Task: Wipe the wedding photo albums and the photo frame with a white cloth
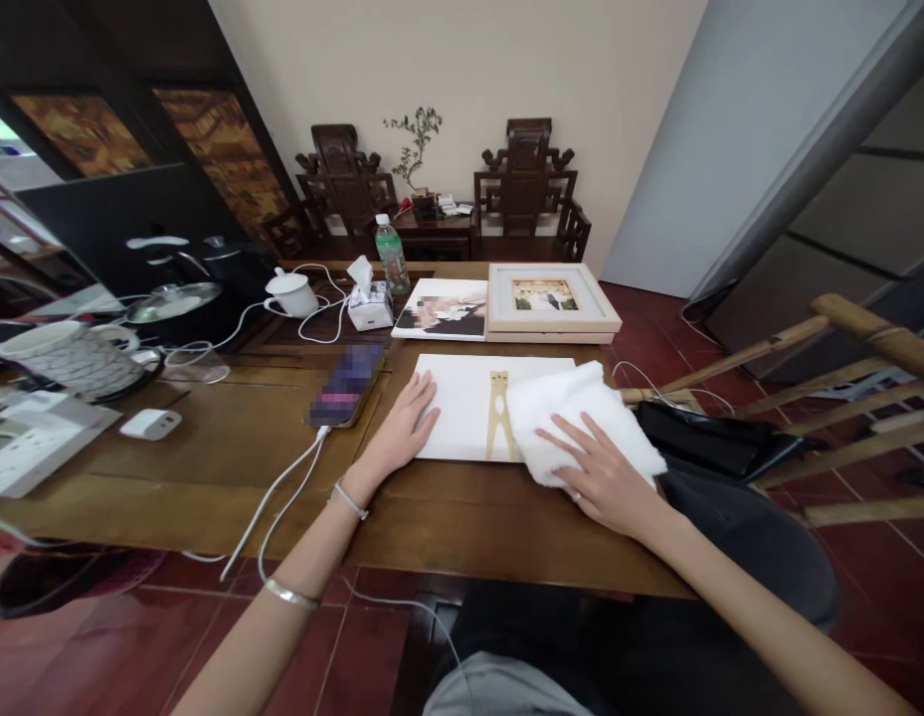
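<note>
A white frame back (476, 403) with a wooden stand piece lies face down on the wooden table (230, 447) in front of me. My left hand (402, 423) rests flat on its left edge, fingers stretched out. My right hand (600, 467) lies flat, fingers spread, on a white folded cloth (573, 408) that covers the frame's right side.
A phone (347, 385) with a white cable lies left of the frame. Behind are a photo print (443, 308), a framed picture (551, 298), a tissue box (370, 303), a green bottle (392, 256) and a white teapot (291, 293). A black bag (707, 443) sits at right.
</note>
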`<state>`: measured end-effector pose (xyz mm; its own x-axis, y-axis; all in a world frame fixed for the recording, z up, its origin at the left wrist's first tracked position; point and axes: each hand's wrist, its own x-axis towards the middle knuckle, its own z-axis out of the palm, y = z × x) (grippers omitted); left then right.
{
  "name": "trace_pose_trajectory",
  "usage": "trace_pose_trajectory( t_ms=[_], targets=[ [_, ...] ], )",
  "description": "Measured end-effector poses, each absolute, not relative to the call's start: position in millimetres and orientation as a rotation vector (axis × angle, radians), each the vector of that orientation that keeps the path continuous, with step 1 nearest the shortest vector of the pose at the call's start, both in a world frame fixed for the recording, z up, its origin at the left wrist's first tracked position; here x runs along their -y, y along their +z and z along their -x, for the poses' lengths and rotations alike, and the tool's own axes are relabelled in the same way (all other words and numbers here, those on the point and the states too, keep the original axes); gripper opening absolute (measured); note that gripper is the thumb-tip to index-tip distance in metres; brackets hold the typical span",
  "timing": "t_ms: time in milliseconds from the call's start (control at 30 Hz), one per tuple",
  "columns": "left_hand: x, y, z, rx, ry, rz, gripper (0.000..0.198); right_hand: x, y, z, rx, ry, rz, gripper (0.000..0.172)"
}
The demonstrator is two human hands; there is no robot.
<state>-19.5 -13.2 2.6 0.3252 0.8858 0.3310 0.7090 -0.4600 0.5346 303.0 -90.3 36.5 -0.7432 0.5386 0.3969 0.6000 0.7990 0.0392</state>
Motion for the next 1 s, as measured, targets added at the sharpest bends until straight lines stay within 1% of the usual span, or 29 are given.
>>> trace_pose_trajectory(
  t_ms=[100,200,333,500,633,767,1000],
  targets=[
    [12.1,1.4,20.0,-1.441,0.829,-2.294,0.052,105.4,40.0,-304.4,2.639,-0.196,0.842,0.026],
    [11.7,1.1,20.5,-1.441,0.844,-2.286,0.051,101.1,42.1,-306.8,2.655,-0.136,0.862,0.028],
    [11.4,1.5,21.1,-1.431,0.842,-2.29,0.051,60.4,43.3,-306.6,2.662,-0.08,0.951,0.029],
    [12.4,3.2,21.1,-1.443,0.842,-2.293,0.052,-2.1,44.9,-298.7,2.67,-0.117,1.091,0.024],
    [13.9,4.5,20.6,-1.457,0.87,-2.251,0.049,-24.8,44.3,-291.5,2.614,-0.147,1.171,0.027],
    [14.9,5.5,19.6,-1.458,0.885,-2.23,0.049,-5.3,42.8,-289.8,2.628,-0.172,1.174,0.027],
    [15.3,7.1,17.6,-1.464,0.875,-2.228,0.05,96.1,42.6,-296.7,2.707,-0.157,1.04,0.025]
  ],
)
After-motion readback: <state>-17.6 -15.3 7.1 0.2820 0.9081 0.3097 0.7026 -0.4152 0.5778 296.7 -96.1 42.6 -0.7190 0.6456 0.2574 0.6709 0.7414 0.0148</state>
